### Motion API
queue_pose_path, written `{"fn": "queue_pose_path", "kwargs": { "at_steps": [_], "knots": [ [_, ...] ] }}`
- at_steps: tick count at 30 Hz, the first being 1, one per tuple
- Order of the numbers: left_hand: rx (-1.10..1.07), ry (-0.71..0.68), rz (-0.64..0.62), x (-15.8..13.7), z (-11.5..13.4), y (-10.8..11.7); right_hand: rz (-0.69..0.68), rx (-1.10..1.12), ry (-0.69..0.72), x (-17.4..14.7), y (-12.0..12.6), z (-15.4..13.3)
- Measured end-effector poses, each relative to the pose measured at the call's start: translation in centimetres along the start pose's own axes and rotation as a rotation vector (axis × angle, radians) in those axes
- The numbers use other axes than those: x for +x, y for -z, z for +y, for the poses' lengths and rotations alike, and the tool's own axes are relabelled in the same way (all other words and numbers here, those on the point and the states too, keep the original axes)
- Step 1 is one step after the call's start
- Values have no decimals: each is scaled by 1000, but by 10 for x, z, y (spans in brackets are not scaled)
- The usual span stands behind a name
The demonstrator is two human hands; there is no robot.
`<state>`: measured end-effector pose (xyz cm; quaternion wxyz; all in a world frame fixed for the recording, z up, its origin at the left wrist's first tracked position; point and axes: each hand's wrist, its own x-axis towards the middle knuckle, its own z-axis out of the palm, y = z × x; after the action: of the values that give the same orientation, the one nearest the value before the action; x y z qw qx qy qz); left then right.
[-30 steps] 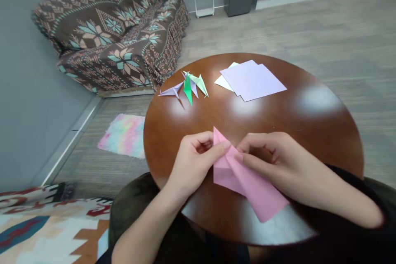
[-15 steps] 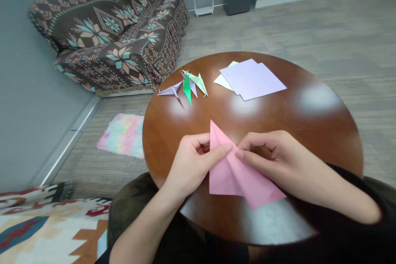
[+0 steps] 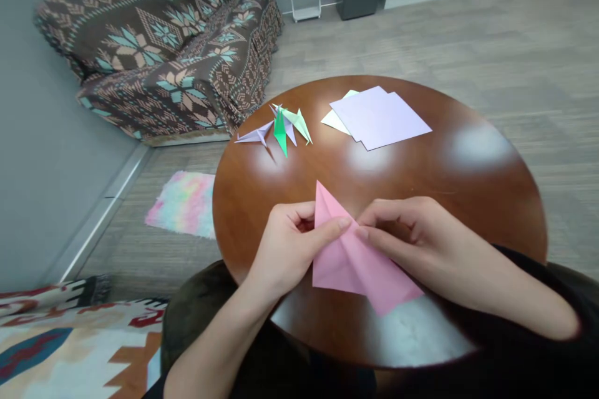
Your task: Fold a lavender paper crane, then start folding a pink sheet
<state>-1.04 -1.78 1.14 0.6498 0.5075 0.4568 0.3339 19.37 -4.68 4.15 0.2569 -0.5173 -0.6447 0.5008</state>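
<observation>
A partly folded sheet of pink origami paper [image 3: 346, 268] is held up over the near half of the round table, one sharp corner pointing away from me. My left hand [image 3: 299, 240] grips its left side, thumb on top and the other fingers partly hidden behind the paper. At the upper right edge, my right hand [image 3: 402, 230] pinches the paper between thumb and forefinger, close to the left thumb. Creases spread from between the thumbs, and the lower flaps hang loose.
Several folded paper cranes [image 3: 281, 131], green, lilac and pale green, stand at the table's far left. Lilac and pale green paper sheets [image 3: 381, 118] lie at the back of the brown table [image 3: 482, 199]. A patterned sofa [image 3: 178, 68] stands beyond, a fluffy rug [image 3: 182, 204] on the floor.
The lower flaps of the pink paper have shifted slightly upward and inward. Both hands keep their hold in nearly the same place. The whole view has shifted a little.
</observation>
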Motion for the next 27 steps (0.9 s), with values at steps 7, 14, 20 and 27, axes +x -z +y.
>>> {"fn": "queue_pose_path", "kwargs": {
  "at_steps": [7,14,20,27],
  "knots": [
    [35,-53,59,-1,4,-2,11,50,-39,1,-1,-3],
    [10,-110,114,0,-1,0,-13,161,-8,3,0,-2],
    [-34,-139,126,1,-8,0,28,154,-5,3,2,-2],
    [-23,-148,167,-1,-7,-4,17,159,-13,2,2,-1]
  ]
}}
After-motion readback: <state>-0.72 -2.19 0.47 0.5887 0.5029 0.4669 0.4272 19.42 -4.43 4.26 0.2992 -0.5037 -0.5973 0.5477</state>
